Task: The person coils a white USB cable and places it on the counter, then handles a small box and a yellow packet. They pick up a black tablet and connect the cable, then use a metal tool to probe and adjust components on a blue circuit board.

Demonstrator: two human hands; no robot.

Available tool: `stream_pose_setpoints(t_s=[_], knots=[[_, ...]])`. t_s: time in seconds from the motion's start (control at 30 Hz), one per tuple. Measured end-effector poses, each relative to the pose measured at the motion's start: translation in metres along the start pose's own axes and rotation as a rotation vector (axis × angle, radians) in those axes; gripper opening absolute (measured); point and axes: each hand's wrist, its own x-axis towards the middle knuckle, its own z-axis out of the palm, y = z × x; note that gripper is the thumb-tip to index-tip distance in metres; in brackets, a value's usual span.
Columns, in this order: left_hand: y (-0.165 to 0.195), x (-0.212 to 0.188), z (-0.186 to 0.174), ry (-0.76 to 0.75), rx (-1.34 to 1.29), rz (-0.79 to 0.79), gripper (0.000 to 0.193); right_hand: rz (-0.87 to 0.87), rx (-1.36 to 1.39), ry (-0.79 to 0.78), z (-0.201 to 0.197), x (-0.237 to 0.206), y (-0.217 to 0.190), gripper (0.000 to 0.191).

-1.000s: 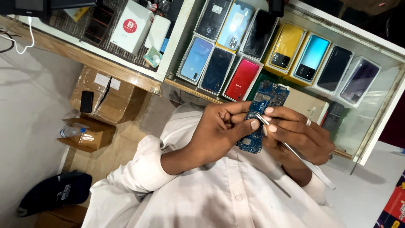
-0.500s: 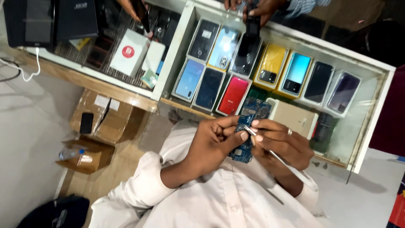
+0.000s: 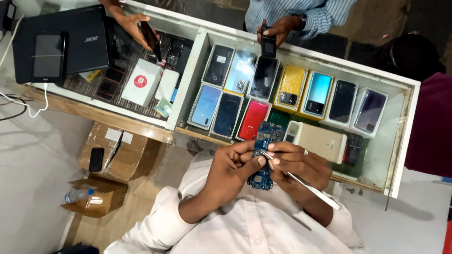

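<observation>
From the head camera I see my left hand (image 3: 234, 170) curled in front of my chest, with my white sleeve (image 3: 162, 226) bent at the elbow. My fingers wrap the side of a blue circuit board (image 3: 263, 153), and my thumb presses on its front, so this hand is pinching the board. The board stands up tall between my two hands, its top edge poking above my fingers.

My right hand (image 3: 299, 164) comes in from the other side. It squeezes thin metal tweezers (image 3: 301, 181) between thumb and fingers (there is a ring on one finger). The tweezer tips touch the middle of the board, right beside my left thumb. The long end sticks out past my wrist.

Just behind the board is a glass counter (image 3: 405, 127) with rows of phones (image 3: 292, 87) in boxes. Across it, another person's hand (image 3: 278, 30) holds a small dark phone. A closed black laptop (image 3: 70, 42) lies on the far left. Cardboard boxes (image 3: 110, 155) sit on the floor.
</observation>
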Motion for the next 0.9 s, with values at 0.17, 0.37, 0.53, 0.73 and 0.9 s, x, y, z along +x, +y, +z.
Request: stream_pose_setpoints(t_s=[0.17,0.37,0.53,0.73,0.9], knots=[[0.0,0.001,-0.001,0.006,-0.02,-0.06,0.031,0.036,0.141,0.088,0.004,-0.009,0.007,0.024],[0.003,0.005,-0.004,-0.022,0.043,-0.123,0.032,0.276,0.455,0.126,-0.006,-0.025,0.011,0.029],[0.002,0.007,-0.007,-0.069,0.02,-0.199,0.027,0.291,0.562,0.173,-0.012,-0.036,0.017,0.034],[-0.001,0.002,-0.012,-0.021,0.054,-0.228,0.024,0.311,0.487,0.122,-0.01,-0.038,0.016,0.032],[-0.006,0.004,-0.014,0.012,0.103,-0.151,0.023,0.242,0.479,0.077,-0.011,-0.033,0.014,0.033]])
